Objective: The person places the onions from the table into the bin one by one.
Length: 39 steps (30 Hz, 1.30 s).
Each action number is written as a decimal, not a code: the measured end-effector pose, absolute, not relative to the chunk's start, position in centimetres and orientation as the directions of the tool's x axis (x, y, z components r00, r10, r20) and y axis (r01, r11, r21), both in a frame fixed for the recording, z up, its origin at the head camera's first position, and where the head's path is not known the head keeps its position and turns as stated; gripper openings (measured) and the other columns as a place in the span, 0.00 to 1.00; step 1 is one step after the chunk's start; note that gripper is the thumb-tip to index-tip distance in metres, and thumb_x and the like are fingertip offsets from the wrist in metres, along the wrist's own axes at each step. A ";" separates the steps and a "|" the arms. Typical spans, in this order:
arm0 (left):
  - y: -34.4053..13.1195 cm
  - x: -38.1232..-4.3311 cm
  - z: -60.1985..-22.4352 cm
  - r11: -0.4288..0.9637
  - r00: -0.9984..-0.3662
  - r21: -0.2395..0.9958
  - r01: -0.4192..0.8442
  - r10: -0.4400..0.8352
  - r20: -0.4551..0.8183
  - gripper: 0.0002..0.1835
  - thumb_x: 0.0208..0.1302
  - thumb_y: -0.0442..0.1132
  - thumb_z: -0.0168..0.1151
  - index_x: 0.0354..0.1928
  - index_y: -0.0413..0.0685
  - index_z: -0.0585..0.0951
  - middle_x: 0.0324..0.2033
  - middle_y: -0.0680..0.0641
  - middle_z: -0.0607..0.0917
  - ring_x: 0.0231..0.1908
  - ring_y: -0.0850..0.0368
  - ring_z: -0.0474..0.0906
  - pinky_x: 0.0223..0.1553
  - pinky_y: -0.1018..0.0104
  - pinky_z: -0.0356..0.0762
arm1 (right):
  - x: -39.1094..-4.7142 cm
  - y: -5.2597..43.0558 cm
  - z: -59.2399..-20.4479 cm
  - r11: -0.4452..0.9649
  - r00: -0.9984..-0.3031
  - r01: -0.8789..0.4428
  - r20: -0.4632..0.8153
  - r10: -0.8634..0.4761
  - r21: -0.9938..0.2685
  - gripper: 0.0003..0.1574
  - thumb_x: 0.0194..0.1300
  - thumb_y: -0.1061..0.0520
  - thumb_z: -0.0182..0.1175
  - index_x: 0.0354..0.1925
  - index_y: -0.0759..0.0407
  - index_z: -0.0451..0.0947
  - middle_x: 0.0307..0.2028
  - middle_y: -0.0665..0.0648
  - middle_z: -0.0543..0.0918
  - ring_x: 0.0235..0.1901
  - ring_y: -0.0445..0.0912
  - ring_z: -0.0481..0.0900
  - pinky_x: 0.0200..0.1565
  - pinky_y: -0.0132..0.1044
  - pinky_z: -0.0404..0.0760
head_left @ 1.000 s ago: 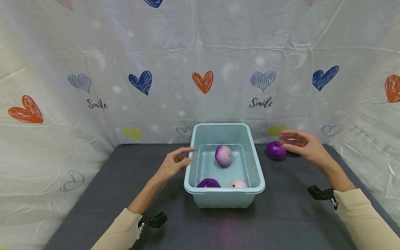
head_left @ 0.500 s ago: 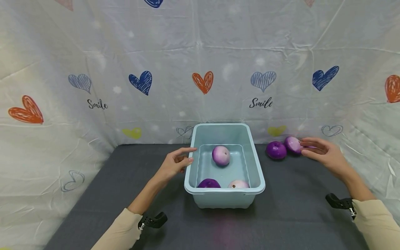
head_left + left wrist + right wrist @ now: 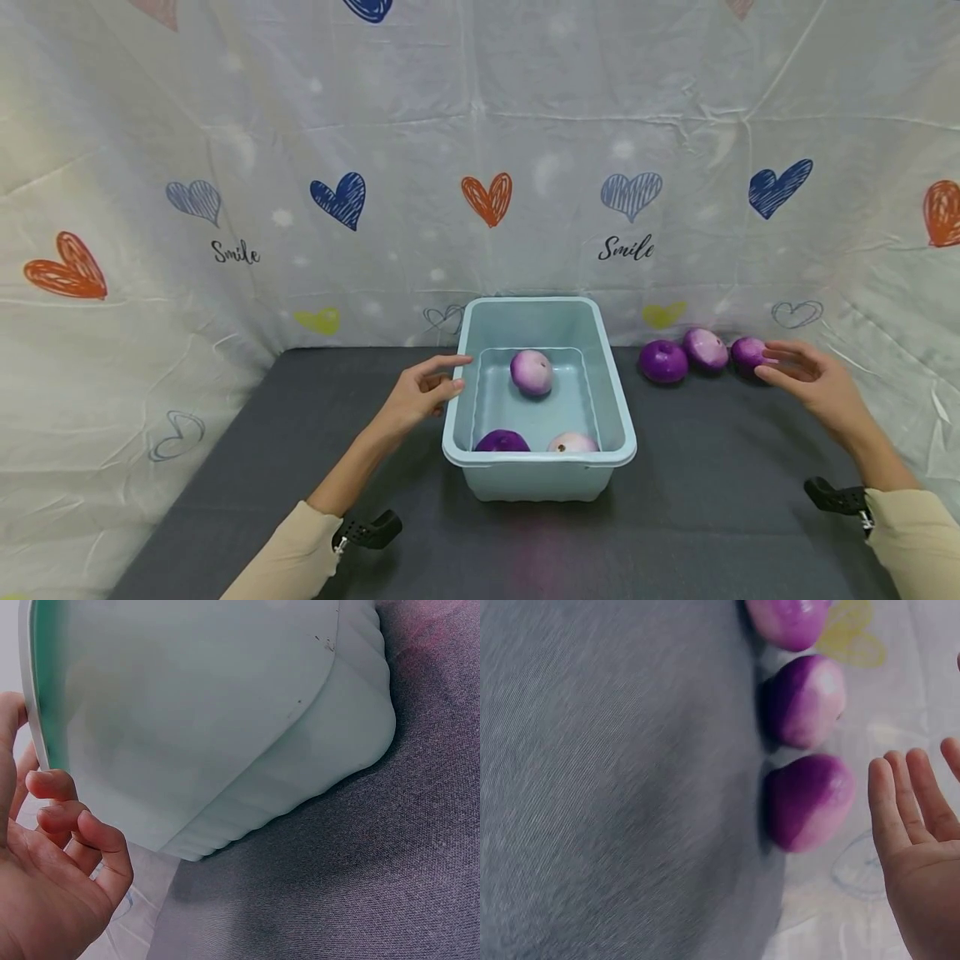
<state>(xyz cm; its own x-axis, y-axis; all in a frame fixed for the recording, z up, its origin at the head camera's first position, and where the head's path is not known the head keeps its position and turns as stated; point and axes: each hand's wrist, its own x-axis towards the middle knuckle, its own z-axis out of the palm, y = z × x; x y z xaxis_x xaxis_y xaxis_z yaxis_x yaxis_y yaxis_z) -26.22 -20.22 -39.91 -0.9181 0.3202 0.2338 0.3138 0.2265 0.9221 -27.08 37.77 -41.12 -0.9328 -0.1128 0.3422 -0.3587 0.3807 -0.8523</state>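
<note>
On the dark tabletop stands a pale blue plastic bin (image 3: 540, 477). My left hand (image 3: 420, 393) holds its left rim, index finger and thumb over the edge; the left wrist view shows other fingers (image 3: 109, 844) curled beside the outer wall. Inside the bin lie a purple-and-white onion (image 3: 532, 372), a dark purple onion (image 3: 502, 441) and a pale onion (image 3: 572, 442). Three more stand in a row at the back right: a dark onion (image 3: 663, 362), a two-tone onion (image 3: 706, 349) and an end onion (image 3: 747, 356). Beside this last one my right hand (image 3: 821, 392) has extended, relaxed fingers, holding nothing.
A white cloth backdrop (image 3: 480, 267) with printed hearts hangs right behind the table's back edge and along both sides. The grey tabletop (image 3: 690, 517) runs forward beneath both arms. Each wrist wears a black strap (image 3: 367, 528).
My right hand has moved right along the row, uncovering the middle and end onions. The onion at the bin's back shifted slightly left, then settled. My left hand has kept its place.
</note>
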 end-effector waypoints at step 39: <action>-20.1 -25.9 -39.7 0.242 -0.925 0.923 0.300 0.309 0.220 0.21 0.75 0.41 0.62 0.67 0.50 0.78 0.22 0.46 0.71 0.23 0.56 0.65 0.28 0.64 0.68 | -31.0 40.7 -44.4 0.603 -0.972 -0.221 0.226 -0.069 -0.766 0.58 0.66 0.54 0.71 0.77 0.72 0.47 0.72 0.81 0.52 0.63 0.81 0.57 0.55 0.72 0.63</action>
<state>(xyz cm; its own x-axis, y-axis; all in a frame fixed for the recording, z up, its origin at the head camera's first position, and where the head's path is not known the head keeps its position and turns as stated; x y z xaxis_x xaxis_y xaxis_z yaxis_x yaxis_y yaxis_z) -25.87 -20.12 -39.72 -0.9253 0.3090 0.2198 0.2999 0.2419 0.9228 -31.04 40.71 -44.40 -0.9717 -0.0689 0.2258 -0.2208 0.6034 -0.7662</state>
